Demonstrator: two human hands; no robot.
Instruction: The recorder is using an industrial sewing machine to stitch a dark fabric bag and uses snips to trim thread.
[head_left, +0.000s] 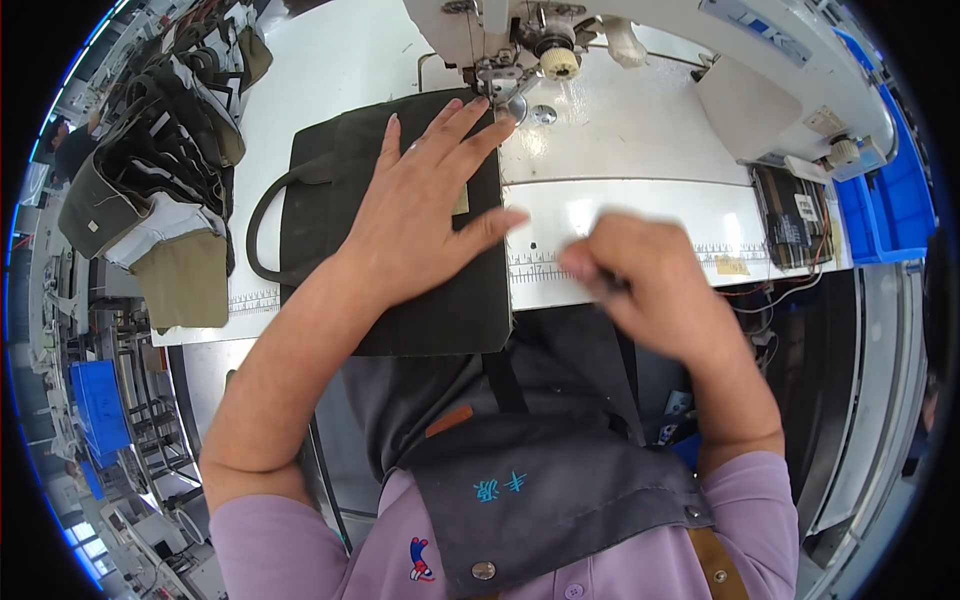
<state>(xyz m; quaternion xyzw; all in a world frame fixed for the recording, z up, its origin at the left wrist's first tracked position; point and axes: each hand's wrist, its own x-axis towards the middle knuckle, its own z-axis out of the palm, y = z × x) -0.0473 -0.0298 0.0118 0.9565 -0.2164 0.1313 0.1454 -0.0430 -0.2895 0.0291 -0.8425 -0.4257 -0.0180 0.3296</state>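
A dark fabric bag piece (400, 318) with a loop handle (262, 225) on its left side lies flat on the white sewing table. Its far right corner is by the needle area of a sewing machine (495, 70). My left hand (425, 195) rests flat on the fabric with fingers spread, the fingertips near the presser foot. To the right of the fabric edge, my right hand (640, 275) is closed in the air above the table's front edge. Something small and dark shows in its grip, too blurred to name.
A pile of dark and olive bag pieces (150, 190) sits at the table's left. A printed ruler strip (680, 254) runs along the front edge. Dark bundled goods (792, 215) lie at the right, beside a blue bin (890, 215). The machine arm spans the far side.
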